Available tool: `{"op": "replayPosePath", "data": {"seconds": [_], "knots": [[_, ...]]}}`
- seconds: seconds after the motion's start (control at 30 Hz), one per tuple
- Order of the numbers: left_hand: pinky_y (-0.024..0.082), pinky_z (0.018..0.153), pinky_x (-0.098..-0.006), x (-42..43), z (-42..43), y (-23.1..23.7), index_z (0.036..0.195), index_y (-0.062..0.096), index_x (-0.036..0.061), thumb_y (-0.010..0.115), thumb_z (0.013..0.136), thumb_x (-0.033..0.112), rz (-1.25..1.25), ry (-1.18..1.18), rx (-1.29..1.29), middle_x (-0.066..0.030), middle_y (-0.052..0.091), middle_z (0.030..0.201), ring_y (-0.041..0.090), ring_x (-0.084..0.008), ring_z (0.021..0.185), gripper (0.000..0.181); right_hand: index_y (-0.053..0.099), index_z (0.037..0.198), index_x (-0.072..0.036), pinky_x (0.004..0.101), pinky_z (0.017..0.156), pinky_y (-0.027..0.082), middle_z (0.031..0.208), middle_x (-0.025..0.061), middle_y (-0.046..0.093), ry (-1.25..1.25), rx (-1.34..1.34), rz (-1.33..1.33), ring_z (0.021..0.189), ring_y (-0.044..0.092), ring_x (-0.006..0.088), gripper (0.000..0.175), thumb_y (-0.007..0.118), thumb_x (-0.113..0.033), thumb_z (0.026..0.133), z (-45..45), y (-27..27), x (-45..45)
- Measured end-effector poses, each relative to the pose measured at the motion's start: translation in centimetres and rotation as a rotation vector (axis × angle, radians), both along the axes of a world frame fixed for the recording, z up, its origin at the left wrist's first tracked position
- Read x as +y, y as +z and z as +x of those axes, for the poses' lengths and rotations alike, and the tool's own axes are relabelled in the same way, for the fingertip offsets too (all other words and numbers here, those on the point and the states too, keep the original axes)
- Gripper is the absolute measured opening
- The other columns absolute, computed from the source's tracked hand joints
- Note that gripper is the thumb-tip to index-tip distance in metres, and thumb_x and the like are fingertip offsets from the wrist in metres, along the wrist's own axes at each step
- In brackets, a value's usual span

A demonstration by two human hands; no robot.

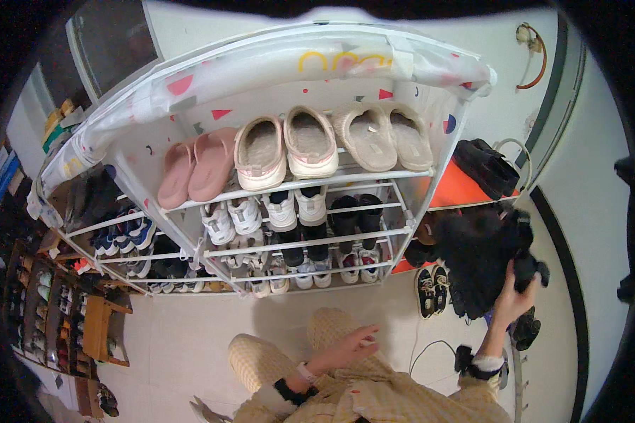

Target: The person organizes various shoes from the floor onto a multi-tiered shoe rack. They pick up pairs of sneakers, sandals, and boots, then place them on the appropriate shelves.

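Note:
On the right, my right hand (514,299) grips a black item (526,275), perhaps a shoe; blur hides its exact kind. It is held against a large dark, shaggy-looking bundle (468,259), whose nature I cannot tell. My left hand (349,346) is over my lap, fingers apart and slightly bent, with nothing plainly in it. Before me stands a white-framed shoe rack (307,184) with a rolled-up patterned plastic cover (275,69). Its top shelf carries pink slides (211,164), cream fleece-lined clogs (286,150) and beige slippers (386,140). White sneakers (280,209) sit one level below.
Black shoes (487,166) rest on an orange surface (447,185) at the right. Below are black lace-up sneakers (432,291) and a thin cable (428,346) on the floor. Far left are a wooden stool (98,328) and another shoe shelf (47,312).

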State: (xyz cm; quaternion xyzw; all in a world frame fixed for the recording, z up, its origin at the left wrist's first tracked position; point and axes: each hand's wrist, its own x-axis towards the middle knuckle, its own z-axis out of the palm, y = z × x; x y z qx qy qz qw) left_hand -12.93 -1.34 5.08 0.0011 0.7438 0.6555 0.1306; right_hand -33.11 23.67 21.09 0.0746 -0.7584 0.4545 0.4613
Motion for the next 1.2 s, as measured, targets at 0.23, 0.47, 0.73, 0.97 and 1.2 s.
{"op": "replayPosePath", "data": {"seconds": [0.23,0.47,0.73,0.97,1.2], "knots": [[0.043,0.098,-0.0352,6.3,-3.7,3.8,0.148,-0.013,0.0163,0.053,0.096,0.028,0.532,0.345,0.23,-0.015,0.014,0.151,0.041,-0.024,0.129,0.085,0.062,0.107,0.005,0.0321,0.089,0.046,0.103,0.0125,0.066,0.361,-0.193,-0.226,0.093,0.06,0.019,0.035,0.07,0.005,0.072,8.3,-4.7,-4.7],[0.043,0.099,-0.037,2.1,-1.9,1.9,0.147,0.015,0.0176,0.042,0.099,0.041,0.897,0.828,0.159,-0.0065,0.036,0.142,0.043,-0.021,0.125,0.061,0.061,0.107,0.005,0.0338,0.088,0.048,0.108,0.0181,0.065,0.933,-0.068,-0.289,0.098,0.062,0.0244,0.044,0.074,-0.015,0.07,12.6,-8.5,-12.6],[0.046,0.096,-0.038,-0.3,4.3,1.3,0.137,0.041,0.0091,0.034,0.091,0.067,1.085,0.901,0.056,-0.0077,0.052,0.129,0.053,-0.0233,0.114,0.075,0.063,0.095,-0.003,0.0356,0.07,0.051,0.107,0.0129,0.066,1.131,-0.01,0.337,0.086,0.065,0.0274,0.042,0.08,-0.019,0.06,14.4,-10.4,-14.4],[0.042,0.101,-0.0384,0.0,5.0,-1.7,0.138,0.04,0.0088,0.037,0.088,0.068,1.284,0.987,0.082,-0.0089,0.05,0.133,0.048,-0.0242,0.121,0.077,0.063,0.109,-0.005,0.0365,0.071,0.051,0.099,0.0118,0.067,1.206,-0.211,0.268,0.083,0.065,0.0299,0.051,0.077,-0.013,0.06,13.8,-11.6,-15.4],[0.037,0.105,-0.0421,-0.1,5.0,-2.5,0.137,0.041,0.0097,0.051,0.091,0.054,1.292,1.142,-0.052,-0.0067,0.049,0.137,0.047,-0.0263,0.124,0.065,0.064,0.107,-0.006,0.0345,0.076,0.051,0.096,0.0121,0.067,1.092,-0.376,0.081,0.085,0.066,0.0294,0.043,0.076,-0.012,0.066,11.7,-14.9,-17.6]]}}
